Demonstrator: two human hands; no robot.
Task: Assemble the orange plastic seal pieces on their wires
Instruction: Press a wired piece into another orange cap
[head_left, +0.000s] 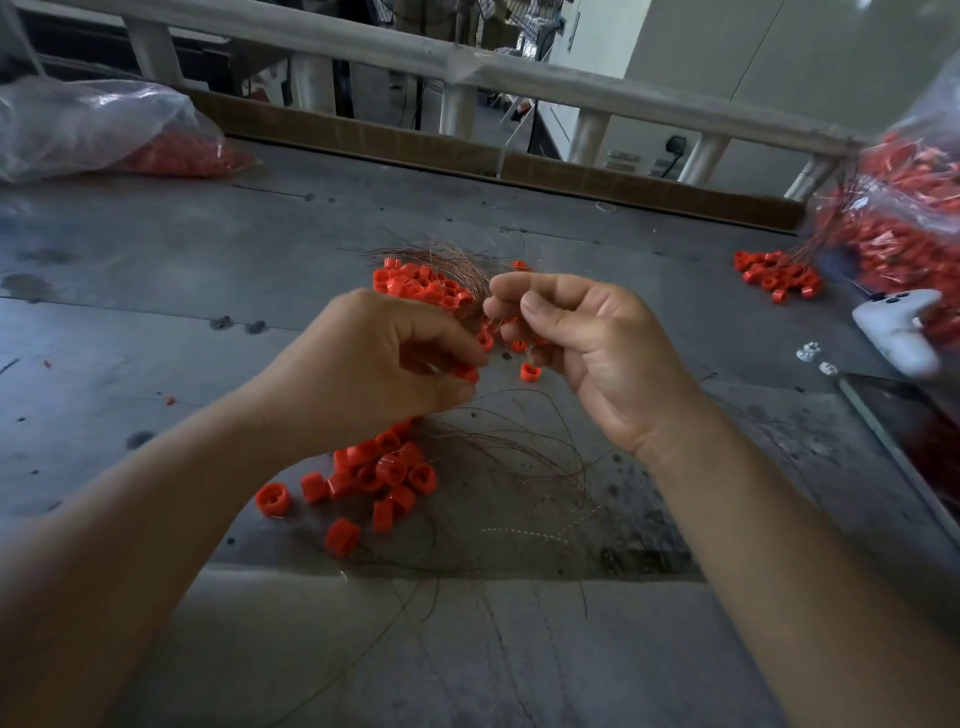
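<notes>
The left hand (384, 364) is over the middle of the grey worktop (156, 270). Its grip holds one orange seal piece (466, 373) between thumb and fingertips. Just beside it, the right hand (587, 343) has its grip closed small, thumb and first finger pinching a thin wire (492, 318). A near pile of orange pieces (384, 473) lies under the left hand, and a far pile (415, 286) lies behind both hands. Loose wires (519, 457) curl on the worktop below the hands. A clear bag (104, 130) of orange pieces sits far left
</notes>
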